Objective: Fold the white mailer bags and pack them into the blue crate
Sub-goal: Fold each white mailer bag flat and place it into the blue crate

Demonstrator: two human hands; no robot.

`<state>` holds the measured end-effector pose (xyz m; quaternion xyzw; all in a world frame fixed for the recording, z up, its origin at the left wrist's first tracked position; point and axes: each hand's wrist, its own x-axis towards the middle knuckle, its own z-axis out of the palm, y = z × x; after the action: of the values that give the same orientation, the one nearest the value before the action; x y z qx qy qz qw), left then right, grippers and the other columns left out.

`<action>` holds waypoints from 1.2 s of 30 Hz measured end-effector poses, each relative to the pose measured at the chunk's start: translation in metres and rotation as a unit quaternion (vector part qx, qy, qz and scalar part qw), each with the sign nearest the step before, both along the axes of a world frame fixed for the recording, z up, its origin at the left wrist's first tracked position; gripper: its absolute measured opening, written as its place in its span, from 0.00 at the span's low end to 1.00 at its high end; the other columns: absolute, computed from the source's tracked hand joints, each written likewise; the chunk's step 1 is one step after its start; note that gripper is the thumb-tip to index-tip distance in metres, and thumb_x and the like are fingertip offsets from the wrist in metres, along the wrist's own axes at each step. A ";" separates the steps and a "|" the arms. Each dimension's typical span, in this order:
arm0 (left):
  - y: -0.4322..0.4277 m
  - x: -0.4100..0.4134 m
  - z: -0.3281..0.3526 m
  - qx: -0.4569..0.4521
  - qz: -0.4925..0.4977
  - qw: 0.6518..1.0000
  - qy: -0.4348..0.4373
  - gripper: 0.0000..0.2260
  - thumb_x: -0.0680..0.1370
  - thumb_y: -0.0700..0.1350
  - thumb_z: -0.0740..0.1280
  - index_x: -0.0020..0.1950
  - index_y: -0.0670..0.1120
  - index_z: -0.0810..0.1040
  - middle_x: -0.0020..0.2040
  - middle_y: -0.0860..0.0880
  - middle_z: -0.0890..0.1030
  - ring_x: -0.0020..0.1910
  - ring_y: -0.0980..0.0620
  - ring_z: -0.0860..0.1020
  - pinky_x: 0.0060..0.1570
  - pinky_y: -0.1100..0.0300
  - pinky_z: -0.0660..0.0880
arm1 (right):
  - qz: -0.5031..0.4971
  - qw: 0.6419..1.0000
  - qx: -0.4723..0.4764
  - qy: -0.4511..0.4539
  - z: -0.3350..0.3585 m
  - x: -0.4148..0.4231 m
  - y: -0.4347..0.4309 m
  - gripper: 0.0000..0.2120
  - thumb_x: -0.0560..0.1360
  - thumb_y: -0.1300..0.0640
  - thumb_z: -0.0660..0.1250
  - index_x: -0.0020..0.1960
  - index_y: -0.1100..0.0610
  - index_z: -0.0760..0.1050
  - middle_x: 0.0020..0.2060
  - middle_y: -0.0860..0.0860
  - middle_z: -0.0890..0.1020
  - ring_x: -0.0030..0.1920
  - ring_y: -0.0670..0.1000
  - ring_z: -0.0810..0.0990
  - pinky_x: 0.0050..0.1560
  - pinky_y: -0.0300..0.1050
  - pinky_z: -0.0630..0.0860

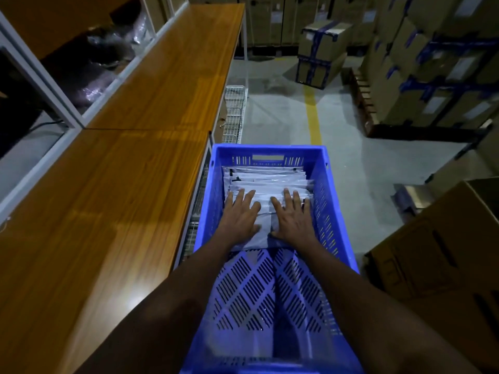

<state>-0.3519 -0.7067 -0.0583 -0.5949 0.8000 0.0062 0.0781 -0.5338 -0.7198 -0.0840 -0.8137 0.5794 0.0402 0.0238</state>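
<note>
**White mailer bags [270,182] pressed flat in the blue crate [208,211]**

Mailer bags are seen folded and laid in one overlapping row in the far half of the blue crate, reaching its far wall. About seven layered edges can be made out; an exact count cannot be given. The nearest bag [266,211] is pressed down by two hands. The left hand [240,217] is laid on its left part and the right hand [293,220] on its right part, each palm down with straight, spread fingers. The hands are kept just apart, and nothing is gripped by either. The near half of the crate floor is bare, its slotted pattern showing between the two forearms.

One wooden counter [121,184] is found directly left of the crate, running along its side and on beyond it. One white wire basket [235,114] is seen beyond the crate's far left corner, against the counter's edge. One yellow line [313,114] is painted on the floor beyond the crate's far wall. One large cardboard box [432,265] stands right of the crate. Two taped cartons [321,55] are stacked well beyond the crate, and many more cartons [432,76] are piled to its far right.
</note>
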 end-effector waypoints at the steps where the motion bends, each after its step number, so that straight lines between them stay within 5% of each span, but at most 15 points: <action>1: 0.000 0.002 -0.001 0.016 -0.001 1.000 -0.013 0.41 0.76 0.63 0.68 0.81 0.50 0.54 0.82 0.42 0.44 0.80 0.37 0.44 0.74 0.35 0.41 | -0.008 1.000 0.001 0.002 -0.001 -0.001 -0.001 0.49 0.72 0.33 0.67 0.82 0.48 0.45 0.80 0.59 0.43 0.79 0.63 0.42 0.76 0.67 0.44; 3: 0.002 0.005 -0.004 0.028 0.001 0.998 -0.054 0.56 0.70 0.66 0.73 0.81 0.51 0.38 0.80 0.41 0.36 0.79 0.35 0.38 0.71 0.33 0.34 | -0.018 1.000 0.006 0.004 -0.001 -0.001 -0.001 0.51 0.71 0.32 0.68 0.82 0.48 0.43 0.80 0.59 0.42 0.79 0.63 0.42 0.76 0.66 0.44; 6: 0.003 0.005 -0.006 0.032 0.025 0.994 -0.097 0.60 0.69 0.64 0.75 0.79 0.49 0.31 0.79 0.39 0.33 0.78 0.34 0.36 0.68 0.33 0.30 | -0.020 1.000 0.015 0.006 0.002 -0.004 0.000 0.58 0.68 0.32 0.72 0.81 0.48 0.38 0.80 0.60 0.40 0.79 0.64 0.40 0.77 0.64 0.41; 25: -0.024 0.001 0.002 0.031 0.044 0.993 -0.105 0.61 0.68 0.65 0.75 0.80 0.47 0.32 0.80 0.38 0.35 0.79 0.34 0.40 0.72 0.31 0.39 | -0.002 0.999 0.030 0.010 0.012 -0.003 -0.025 0.54 0.69 0.29 0.67 0.81 0.49 0.41 0.80 0.60 0.40 0.79 0.64 0.39 0.75 0.67 0.38; 36: 0.011 -0.009 0.025 -0.022 0.047 0.990 -0.133 0.51 0.75 0.62 0.70 0.81 0.42 0.37 0.80 0.36 0.41 0.79 0.33 0.41 0.72 0.30 0.37 | -0.032 0.999 -0.008 0.007 0.031 0.000 0.011 0.46 0.75 0.38 0.67 0.81 0.53 0.44 0.80 0.61 0.48 0.79 0.64 0.48 0.75 0.68 0.46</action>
<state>-0.3609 -0.6962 -0.0335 -0.6289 0.7538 -0.0868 0.1698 -0.5333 -0.7084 -0.0528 -0.7949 0.6052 0.0405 0.0147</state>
